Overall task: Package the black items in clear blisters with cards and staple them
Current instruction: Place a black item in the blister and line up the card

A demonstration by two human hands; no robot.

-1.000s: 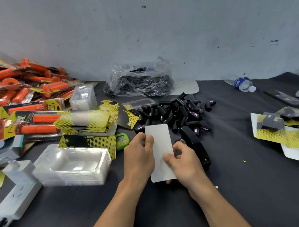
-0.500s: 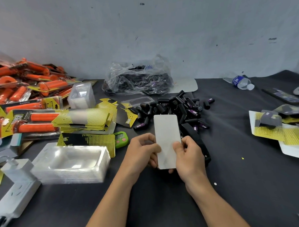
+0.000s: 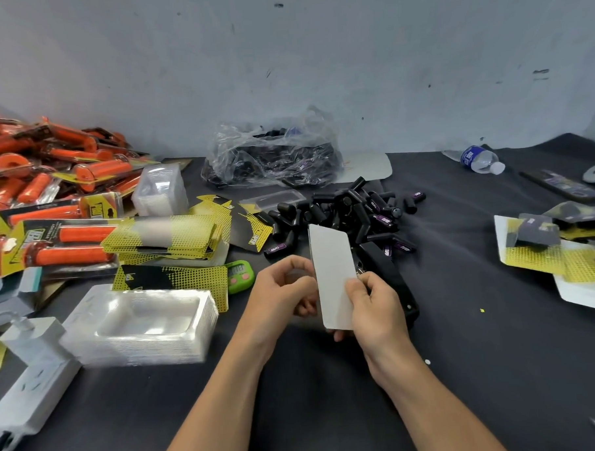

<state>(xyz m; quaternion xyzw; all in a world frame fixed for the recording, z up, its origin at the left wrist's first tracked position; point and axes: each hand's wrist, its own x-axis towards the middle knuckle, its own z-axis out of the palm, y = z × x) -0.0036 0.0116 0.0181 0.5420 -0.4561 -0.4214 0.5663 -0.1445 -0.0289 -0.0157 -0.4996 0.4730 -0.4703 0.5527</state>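
Note:
I hold a card upright over the dark table, its plain white back toward me. My right hand pinches its lower right edge. My left hand is curled at its left edge, thumb against the edge and fingertips reaching behind it. Just beyond lies a pile of small black items, some with purple labels. A black stapler lies partly hidden behind the card and my right hand. A stack of clear blisters sits at the left, with yellow-and-black printed cards behind it.
Packaged orange grips are heaped at far left, and a white power strip sits near the front left edge. A clear bag of black items lies by the wall. A green timer, a water bottle and finished packs are also about.
The card has been lifted from nearly flat and low to upright and farther from me. My left hand slid from the card's top left to its left edge.

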